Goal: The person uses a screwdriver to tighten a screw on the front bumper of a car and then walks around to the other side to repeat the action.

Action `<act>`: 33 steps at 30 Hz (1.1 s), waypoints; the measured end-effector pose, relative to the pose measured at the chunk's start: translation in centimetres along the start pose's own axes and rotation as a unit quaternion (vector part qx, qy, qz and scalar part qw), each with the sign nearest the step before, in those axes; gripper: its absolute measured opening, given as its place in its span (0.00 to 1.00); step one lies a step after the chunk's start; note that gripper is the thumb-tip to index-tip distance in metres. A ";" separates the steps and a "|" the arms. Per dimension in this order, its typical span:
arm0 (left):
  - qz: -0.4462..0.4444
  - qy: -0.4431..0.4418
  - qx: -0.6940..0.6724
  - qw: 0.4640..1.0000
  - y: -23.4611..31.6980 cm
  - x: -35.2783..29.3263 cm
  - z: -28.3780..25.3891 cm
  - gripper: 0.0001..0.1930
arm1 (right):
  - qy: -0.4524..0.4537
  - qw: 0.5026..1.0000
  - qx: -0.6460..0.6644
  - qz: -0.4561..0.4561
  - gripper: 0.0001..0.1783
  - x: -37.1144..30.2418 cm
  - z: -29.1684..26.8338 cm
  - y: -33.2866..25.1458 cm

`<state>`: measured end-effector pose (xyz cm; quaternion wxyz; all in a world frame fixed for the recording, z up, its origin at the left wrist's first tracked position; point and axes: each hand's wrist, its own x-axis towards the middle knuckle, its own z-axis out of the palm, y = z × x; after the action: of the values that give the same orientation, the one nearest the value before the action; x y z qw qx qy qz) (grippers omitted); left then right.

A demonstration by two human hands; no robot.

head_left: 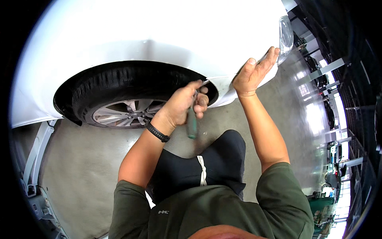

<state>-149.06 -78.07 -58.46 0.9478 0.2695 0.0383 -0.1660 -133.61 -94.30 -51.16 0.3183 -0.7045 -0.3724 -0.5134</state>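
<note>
My left hand (180, 102), with a black band at its wrist, is closed round a screwdriver (191, 126) with a green handle. The handle hangs below the fingers, slightly blurred. Above them, a short metal piece reaches the edge of the wheel arch, where the white fender (167, 47) meets the bumper (229, 93). My fingers hide most of the shaft. My right hand (254, 75) lies with fingers stretched out against the bumper's corner, just below the headlight (285, 38); it holds nothing that I can see.
The black tyre (115, 81) and its silver wheel (127, 113) fill the arch left of my left hand. A grey lift arm (38, 151) stands at the far left. Grey floor (79, 171) runs beneath the car. Other vehicles and equipment line the far right.
</note>
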 end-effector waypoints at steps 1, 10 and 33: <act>-0.001 0.003 0.003 1.000 -0.3 0.3 0.0 0.21 | 0.003 1.000 0.001 0.003 0.47 0.1 0.1 -0.2; 0.409 0.093 0.323 0.848 -3.1 3.4 -1.6 0.22 | -0.058 0.995 -0.041 0.076 0.50 0.2 0.0 -1.7; 0.032 0.000 0.006 0.999 2.0 -1.0 0.5 0.18 | -0.308 0.916 0.019 0.257 1.02 -1.3 -3.9 -0.8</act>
<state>-149.37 -76.40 -56.91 0.9510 0.2764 0.0290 -0.1357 -136.44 -97.39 -51.35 0.3220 -0.8932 -0.2673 -0.1645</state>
